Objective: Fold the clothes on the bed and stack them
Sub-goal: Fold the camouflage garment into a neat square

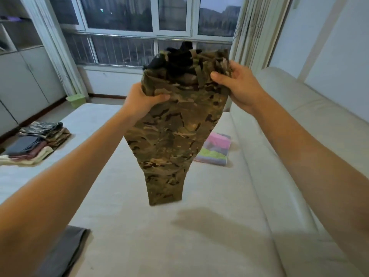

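I hold camouflage trousers [171,136] up in the air over the bed [127,226], waist at the top, legs hanging together with the hems just above the sheet. My left hand [141,98] grips the left side of the waistband. My right hand [237,84] pinches the right side, bunching the fabric. A dark lining shows at the open waist. A stack of folded clothes [38,140], camouflage on top with grey, pink and cream pieces in front, lies at the bed's left edge.
A folded pastel striped cloth [216,149] lies on the right of the bed beside the padded cream headboard [311,120]. A grey garment [65,252] lies at the near left. A green bin [76,99] stands on the floor by the window. Cabinets line the left wall.
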